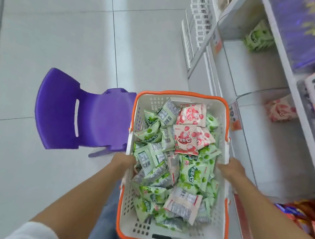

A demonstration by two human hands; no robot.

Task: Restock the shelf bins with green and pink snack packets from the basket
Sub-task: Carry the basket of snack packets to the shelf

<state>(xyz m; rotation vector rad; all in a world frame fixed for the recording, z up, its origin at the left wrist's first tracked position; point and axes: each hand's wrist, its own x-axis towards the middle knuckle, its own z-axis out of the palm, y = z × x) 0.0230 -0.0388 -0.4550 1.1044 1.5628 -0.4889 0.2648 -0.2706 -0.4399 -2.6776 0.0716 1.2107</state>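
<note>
Presently both hands are on the basket, white with an orange rim, held low beside the shelf bins.

- Left hand: grips the basket's left rim about midway along; fingertips are hidden behind the rim and packets.
- Right hand: grips the right rim opposite, fingers curled over the edge.
- Green packets are heaped through the basket from near end to far end. Pink packets lie on top towards the far right corner, one more near the near end.
- Upper shelf bin: a few green shelf packets at its back edge.
- Lower shelf bin: pink shelf packets at its back.
- Purple chair stands just beside the basket's left edge, on the tiled floor.
</note>
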